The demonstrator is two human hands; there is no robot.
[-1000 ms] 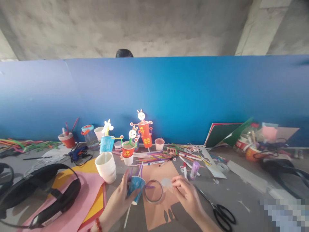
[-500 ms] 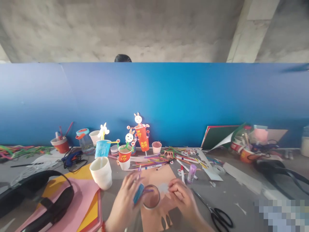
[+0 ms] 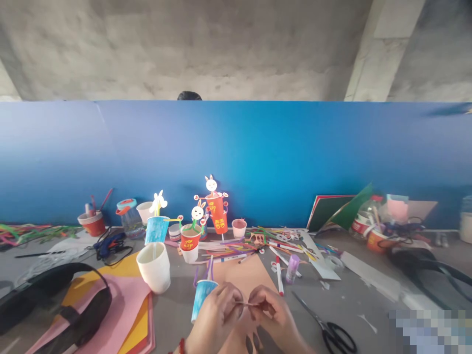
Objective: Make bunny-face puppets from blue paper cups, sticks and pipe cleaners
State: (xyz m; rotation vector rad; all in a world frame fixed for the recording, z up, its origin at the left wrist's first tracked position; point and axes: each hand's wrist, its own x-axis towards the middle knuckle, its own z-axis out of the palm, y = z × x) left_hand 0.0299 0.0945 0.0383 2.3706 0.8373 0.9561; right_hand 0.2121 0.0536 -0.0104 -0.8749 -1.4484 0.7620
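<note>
My left hand (image 3: 224, 307) and my right hand (image 3: 271, 309) are close together, low in the middle of the head view. Between their fingertips runs a thin, pale strip (image 3: 245, 303), pinched from both sides; its material is unclear. Just left of my left hand a blue-painted paper cup (image 3: 201, 297) is partly covered by that hand. Purple pipe cleaners (image 3: 210, 268) stick up at its top. Beneath both hands lies a sheet of tan paper (image 3: 243, 275) with small dark leaf-shaped marks (image 3: 252, 342).
Black-handled scissors (image 3: 337, 337) lie at right, near a purple glue stick (image 3: 292, 269). Rabbit-topped cup figures (image 3: 219, 211) stand at the back. To the left are a white cup (image 3: 154, 268), coloured paper (image 3: 125, 305) and black headphones (image 3: 88, 319).
My left hand has left the blue cup, which now stands upright or nearly so at left. My hands have come together on the pale strip.
</note>
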